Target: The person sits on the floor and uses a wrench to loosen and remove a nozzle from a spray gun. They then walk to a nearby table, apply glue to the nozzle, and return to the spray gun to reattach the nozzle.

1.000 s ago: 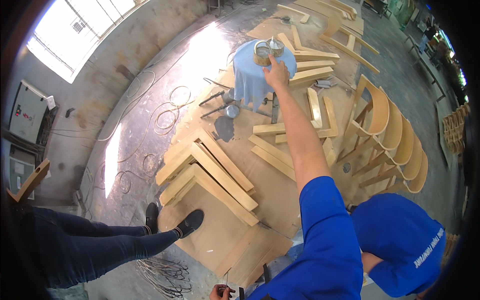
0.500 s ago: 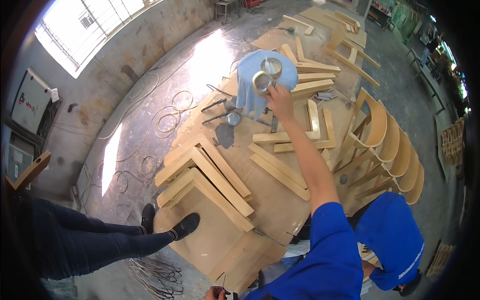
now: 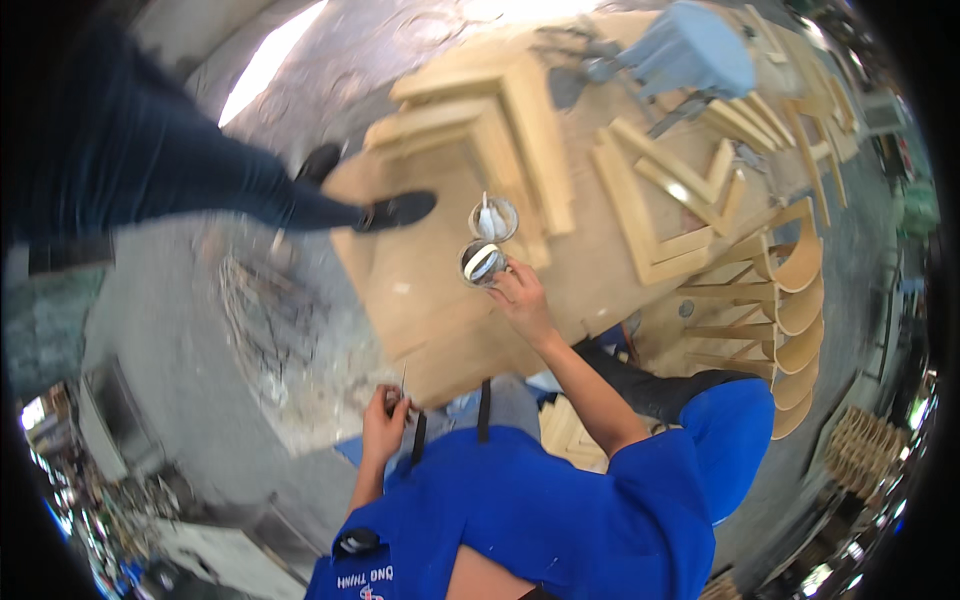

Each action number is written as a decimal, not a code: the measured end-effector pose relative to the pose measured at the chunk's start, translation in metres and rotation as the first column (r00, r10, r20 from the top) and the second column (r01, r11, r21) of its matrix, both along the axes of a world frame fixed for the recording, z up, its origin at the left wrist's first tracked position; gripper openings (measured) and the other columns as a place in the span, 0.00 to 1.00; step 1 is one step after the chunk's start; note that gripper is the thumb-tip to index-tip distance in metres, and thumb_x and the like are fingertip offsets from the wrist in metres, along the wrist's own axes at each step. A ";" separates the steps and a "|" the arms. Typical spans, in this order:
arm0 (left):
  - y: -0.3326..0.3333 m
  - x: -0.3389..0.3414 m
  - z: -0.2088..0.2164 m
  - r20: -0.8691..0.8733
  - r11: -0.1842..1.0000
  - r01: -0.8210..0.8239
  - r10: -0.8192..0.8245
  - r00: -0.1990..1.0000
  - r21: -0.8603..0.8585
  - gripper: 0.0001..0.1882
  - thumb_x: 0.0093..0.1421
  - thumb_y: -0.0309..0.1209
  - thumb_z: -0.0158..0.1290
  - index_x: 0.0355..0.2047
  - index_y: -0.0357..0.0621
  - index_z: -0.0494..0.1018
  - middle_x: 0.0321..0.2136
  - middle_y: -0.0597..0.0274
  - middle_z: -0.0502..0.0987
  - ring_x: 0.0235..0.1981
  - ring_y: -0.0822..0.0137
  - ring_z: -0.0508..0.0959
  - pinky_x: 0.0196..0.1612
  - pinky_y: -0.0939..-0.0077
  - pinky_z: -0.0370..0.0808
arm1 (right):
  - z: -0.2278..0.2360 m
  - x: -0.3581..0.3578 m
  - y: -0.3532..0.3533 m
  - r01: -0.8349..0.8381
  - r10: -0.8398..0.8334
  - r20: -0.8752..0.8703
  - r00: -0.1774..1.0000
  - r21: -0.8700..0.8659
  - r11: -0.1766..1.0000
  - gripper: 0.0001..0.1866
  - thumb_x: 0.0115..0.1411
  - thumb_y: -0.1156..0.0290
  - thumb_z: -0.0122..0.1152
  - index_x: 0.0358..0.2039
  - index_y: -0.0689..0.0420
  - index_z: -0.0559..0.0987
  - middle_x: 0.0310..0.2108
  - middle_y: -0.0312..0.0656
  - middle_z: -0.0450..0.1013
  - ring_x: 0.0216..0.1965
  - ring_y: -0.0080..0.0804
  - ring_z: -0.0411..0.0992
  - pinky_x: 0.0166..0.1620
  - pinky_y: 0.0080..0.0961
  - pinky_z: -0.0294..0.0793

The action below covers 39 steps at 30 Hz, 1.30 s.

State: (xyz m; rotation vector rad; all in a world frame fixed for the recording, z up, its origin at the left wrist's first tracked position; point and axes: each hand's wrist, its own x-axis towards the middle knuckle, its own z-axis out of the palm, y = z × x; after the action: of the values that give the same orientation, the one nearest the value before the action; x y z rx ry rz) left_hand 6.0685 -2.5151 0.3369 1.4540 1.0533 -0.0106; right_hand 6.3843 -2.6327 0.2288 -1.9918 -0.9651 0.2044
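Lifted off cloth (image 3: 690, 55), cans (image 3: 484, 262) hang gripped in right hand (image 3: 524, 299); left hand (image 3: 383, 422) pinches stick (image 3: 404, 376) by edge of sheet (image 3: 450, 335) on floor (image 3: 190, 330).

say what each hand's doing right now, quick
Left hand: closed, holding a thin tool.
Right hand: closed on a round container.
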 end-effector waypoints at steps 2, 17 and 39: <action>0.012 -0.042 -0.013 -0.024 0.997 -0.052 0.050 0.998 -0.065 0.07 0.68 0.23 0.52 0.43 0.39 0.66 0.28 0.56 0.82 0.23 0.73 0.77 0.27 0.78 0.73 | -0.040 -0.089 0.007 -0.087 0.084 -0.061 0.995 -0.047 0.995 0.18 0.50 0.73 0.75 0.41 0.56 0.79 0.53 0.54 0.73 0.53 0.54 0.72 0.54 0.43 0.75; 0.084 -0.233 -0.189 -0.037 0.860 -0.435 0.442 0.896 -0.267 0.09 0.68 0.28 0.57 0.43 0.39 0.69 0.27 0.55 0.81 0.19 0.72 0.79 0.20 0.81 0.71 | -0.197 -0.340 0.038 -0.269 0.190 -0.336 0.922 -0.207 0.940 0.17 0.54 0.78 0.67 0.46 0.56 0.79 0.53 0.52 0.72 0.46 0.54 0.73 0.49 0.42 0.74; 0.049 -0.195 -0.192 0.095 0.630 -0.625 0.735 0.671 -0.461 0.12 0.67 0.26 0.58 0.45 0.35 0.68 0.30 0.54 0.81 0.20 0.69 0.80 0.22 0.78 0.73 | -0.250 -0.292 0.139 -0.142 0.590 0.240 0.771 -0.838 0.527 0.05 0.49 0.73 0.64 0.26 0.58 0.84 0.54 0.44 0.70 0.56 0.41 0.67 0.48 0.39 0.71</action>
State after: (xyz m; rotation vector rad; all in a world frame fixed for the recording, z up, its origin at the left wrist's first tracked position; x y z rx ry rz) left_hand 5.8739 -2.4660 0.1448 0.5833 1.2320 0.5026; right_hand 6.0928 -2.4941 -0.0210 -2.6780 -1.9420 0.4291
